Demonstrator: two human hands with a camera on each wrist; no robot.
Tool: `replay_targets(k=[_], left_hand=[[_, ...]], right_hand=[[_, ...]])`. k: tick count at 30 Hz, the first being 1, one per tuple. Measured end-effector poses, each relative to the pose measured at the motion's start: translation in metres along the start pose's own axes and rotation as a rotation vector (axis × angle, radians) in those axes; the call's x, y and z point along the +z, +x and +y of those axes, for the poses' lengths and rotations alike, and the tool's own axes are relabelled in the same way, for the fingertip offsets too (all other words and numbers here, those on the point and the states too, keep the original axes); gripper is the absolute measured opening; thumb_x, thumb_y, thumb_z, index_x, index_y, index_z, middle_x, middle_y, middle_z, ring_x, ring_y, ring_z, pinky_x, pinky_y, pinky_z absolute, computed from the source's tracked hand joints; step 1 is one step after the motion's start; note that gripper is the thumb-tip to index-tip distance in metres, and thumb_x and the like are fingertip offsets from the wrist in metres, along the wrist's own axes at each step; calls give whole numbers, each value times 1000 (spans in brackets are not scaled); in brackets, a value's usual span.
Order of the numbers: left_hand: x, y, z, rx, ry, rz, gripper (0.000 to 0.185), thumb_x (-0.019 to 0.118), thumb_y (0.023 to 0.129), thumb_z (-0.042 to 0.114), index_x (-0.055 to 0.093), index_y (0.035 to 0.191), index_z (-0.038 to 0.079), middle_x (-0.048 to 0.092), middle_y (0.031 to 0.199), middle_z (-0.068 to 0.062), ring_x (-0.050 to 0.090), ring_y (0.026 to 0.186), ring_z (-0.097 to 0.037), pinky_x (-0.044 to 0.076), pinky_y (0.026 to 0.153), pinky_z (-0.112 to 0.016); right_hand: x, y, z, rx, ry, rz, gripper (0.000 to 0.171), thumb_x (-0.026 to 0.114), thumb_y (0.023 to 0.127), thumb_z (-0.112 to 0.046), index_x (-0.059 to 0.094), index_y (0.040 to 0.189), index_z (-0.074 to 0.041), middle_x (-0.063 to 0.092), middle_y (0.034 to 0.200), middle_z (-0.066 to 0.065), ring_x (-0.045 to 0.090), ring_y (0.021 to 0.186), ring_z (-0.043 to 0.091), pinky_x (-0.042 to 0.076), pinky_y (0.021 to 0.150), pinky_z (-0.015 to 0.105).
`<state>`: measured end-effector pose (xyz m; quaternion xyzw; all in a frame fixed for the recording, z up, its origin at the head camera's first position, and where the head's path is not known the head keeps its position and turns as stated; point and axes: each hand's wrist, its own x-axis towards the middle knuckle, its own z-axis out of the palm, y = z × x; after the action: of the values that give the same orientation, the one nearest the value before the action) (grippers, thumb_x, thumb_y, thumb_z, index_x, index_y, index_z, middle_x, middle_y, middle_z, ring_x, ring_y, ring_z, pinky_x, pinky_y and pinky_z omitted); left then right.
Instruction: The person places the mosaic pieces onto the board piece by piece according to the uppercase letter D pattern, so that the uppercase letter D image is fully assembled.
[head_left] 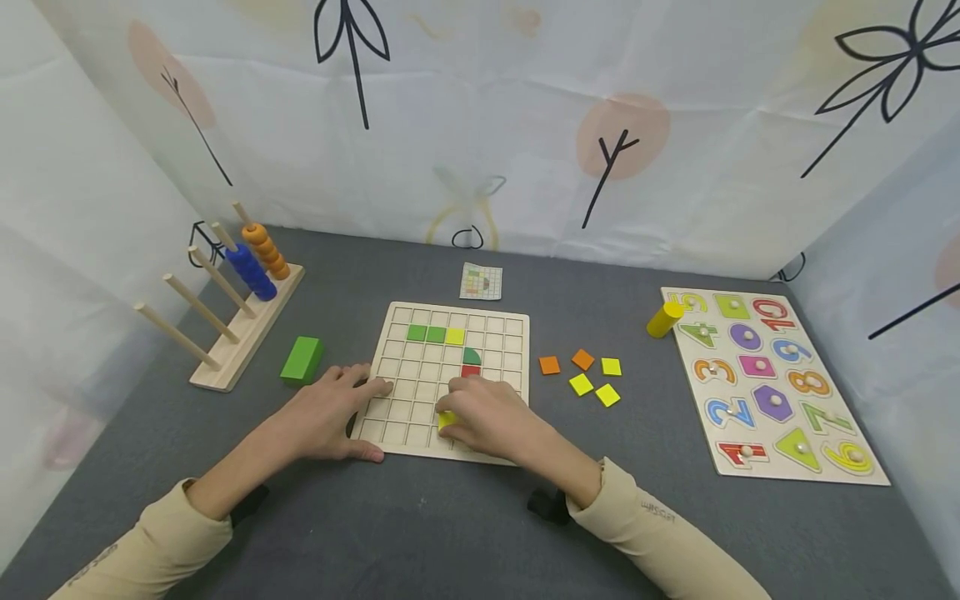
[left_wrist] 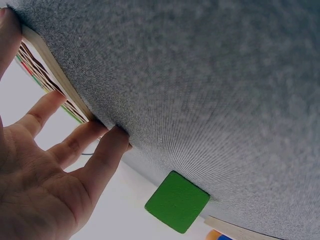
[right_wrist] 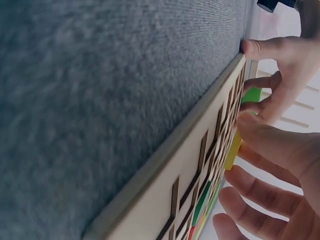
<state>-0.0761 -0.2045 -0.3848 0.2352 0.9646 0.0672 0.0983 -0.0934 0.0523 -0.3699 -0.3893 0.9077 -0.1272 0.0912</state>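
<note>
A wooden grid board (head_left: 491, 325) lies in the middle of the grey table. Two green tiles (head_left: 426, 333), a yellow tile (head_left: 454, 336), a green quarter-round tile (head_left: 471, 357) and a red tile (head_left: 469, 371) sit in its cells. My right hand (head_left: 459, 417) pinches another yellow tile (head_left: 447, 419) over a cell near the board's front edge; the right wrist view shows this yellow tile (right_wrist: 233, 150) at my fingertips (right_wrist: 260, 135). My left hand (head_left: 352, 412) rests with straight fingers on the board's left edge (left_wrist: 50, 75).
Right of the board lie loose orange tiles (head_left: 549, 365) and yellow tiles (head_left: 607, 395). A pattern card (head_left: 481, 282) lies behind it. A green block (head_left: 302, 360) and a peg stand with beads (head_left: 225, 333) are at the left. A yellow cylinder (head_left: 664, 319) and a number puzzle (head_left: 772, 383) are at the right.
</note>
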Motion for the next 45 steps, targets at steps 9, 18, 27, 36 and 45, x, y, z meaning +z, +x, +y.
replay_targets(k=[9, 18, 27, 36, 45], left_hand=[[2, 0, -1, -6, 3, -3, 90, 85, 70, 64, 59, 142, 17, 55, 144, -23, 56, 125, -48, 54, 93, -60], [1, 1, -1, 2, 5, 3, 89, 84, 70, 66, 60, 141, 18, 56, 142, -22, 57, 121, -45, 55, 90, -58], [1, 0, 0, 8, 3, 5, 89, 84, 70, 66, 60, 141, 17, 56, 142, -22, 57, 122, -46, 54, 91, -59], [1, 1, 0, 7, 3, 5, 90, 84, 69, 67, 59, 141, 18, 56, 141, -21, 57, 122, -45, 55, 91, -59], [-1, 0, 0, 6, 0, 1, 90, 84, 70, 66, 59, 141, 16, 56, 140, -21, 57, 121, -45, 55, 90, -58]], right_hand=[[4, 9, -2, 12, 10, 24, 12, 81, 89, -25, 79, 98, -17, 63, 80, -2, 48, 65, 7, 35, 47, 22], [3, 8, 0, 31, 21, 38, 5, 78, 88, -14, 79, 92, -17, 62, 78, -1, 47, 64, 7, 34, 45, 23], [5, 10, -1, 49, -30, 73, 12, 75, 87, -11, 74, 79, -18, 57, 72, -2, 42, 60, 8, 30, 43, 23], [4, 12, -2, 61, -34, 63, 9, 77, 88, -14, 75, 80, -18, 58, 74, -2, 43, 60, 7, 31, 44, 24], [3, 11, -1, 60, 4, 65, 6, 78, 88, -13, 78, 86, -19, 60, 76, -1, 45, 62, 7, 31, 44, 23]])
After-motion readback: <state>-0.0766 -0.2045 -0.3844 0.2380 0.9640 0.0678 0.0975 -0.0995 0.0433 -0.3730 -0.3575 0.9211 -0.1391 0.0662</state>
